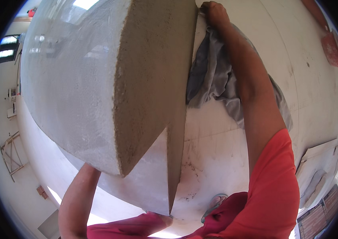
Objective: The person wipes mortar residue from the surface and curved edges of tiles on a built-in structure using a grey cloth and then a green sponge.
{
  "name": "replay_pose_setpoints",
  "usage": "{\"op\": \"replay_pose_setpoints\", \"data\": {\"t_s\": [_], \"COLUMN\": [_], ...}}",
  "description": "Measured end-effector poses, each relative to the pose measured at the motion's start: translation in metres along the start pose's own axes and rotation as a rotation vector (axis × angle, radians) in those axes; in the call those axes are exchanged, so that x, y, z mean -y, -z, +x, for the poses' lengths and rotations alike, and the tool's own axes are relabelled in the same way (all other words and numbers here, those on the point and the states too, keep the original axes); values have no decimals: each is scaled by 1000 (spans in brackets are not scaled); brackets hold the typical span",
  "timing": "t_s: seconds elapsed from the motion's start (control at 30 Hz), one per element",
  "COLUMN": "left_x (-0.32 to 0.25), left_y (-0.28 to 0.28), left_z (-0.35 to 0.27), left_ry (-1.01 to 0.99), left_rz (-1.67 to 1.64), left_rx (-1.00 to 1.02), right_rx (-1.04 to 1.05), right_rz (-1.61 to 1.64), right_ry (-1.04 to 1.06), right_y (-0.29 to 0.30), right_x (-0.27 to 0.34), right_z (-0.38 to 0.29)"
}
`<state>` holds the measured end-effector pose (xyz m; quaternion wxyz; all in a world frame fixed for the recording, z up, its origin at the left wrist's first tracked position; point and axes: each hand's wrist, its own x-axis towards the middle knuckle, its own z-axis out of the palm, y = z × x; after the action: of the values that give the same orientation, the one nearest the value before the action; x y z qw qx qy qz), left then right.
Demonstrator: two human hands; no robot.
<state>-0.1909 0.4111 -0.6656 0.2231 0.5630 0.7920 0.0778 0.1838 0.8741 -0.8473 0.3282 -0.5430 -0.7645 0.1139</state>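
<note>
A large block with a smooth, glossy grey top (70,77) and a rough, pitted cement-like side (154,74) rises in front of me. A notch near its lower end exposes a smooth grey face (151,167). My right hand (216,14) reaches far forward to the foot of the rough side, fingers curled at its lower edge. A crumpled grey cloth (216,77) lies on the floor below my right wrist and forearm; whether the fingers pinch part of it is unclear. My left forearm (79,197) passes behind the block's near left edge, which hides the left hand.
The pale floor (210,161) has cracks and brown stains. At right are a red container (332,49), sheets of board (315,152) and stacked brown slabs (312,221). A wooden frame (12,156) and a few bricks (41,191) are at left. My sandalled foot (215,203) stands close to the block.
</note>
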Motion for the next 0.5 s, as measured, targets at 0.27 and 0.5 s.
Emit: {"op": "replay_pose_setpoints", "data": {"t_s": [0.27,0.5], "left_x": [-6,-7], "left_y": [-6,0], "left_z": [2,-2], "left_ry": [15,39], "left_rz": [20,37], "left_rx": [2,5], "right_rx": [-56,170], "right_rz": [-40,73], "right_ry": [322,358], "right_y": [0,21], "right_x": [-36,-16], "right_z": [7,1]}}
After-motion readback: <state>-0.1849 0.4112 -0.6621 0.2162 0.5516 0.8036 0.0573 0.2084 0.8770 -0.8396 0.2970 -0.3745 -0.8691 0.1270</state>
